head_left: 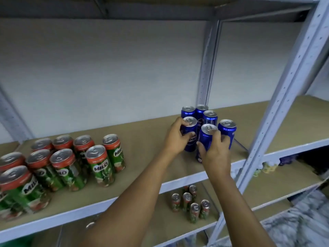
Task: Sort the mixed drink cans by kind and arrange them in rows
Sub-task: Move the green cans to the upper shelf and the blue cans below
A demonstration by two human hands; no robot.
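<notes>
I see glossy blue metal cans (208, 125) with brushed silver lids, glossy green-and-red metal cans (99, 164), a matt brown fibreboard shelf (146, 139), and painted grey metal uprights (277, 107).

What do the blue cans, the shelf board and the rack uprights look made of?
Blue cans: metal, likely aluminium, glossy print, bare silvery tops with pull tabs. Shelf board: matte tan, probably fibreboard or cardboard. Rack uprights: painted pale grey metal, with punched holes.
</notes>
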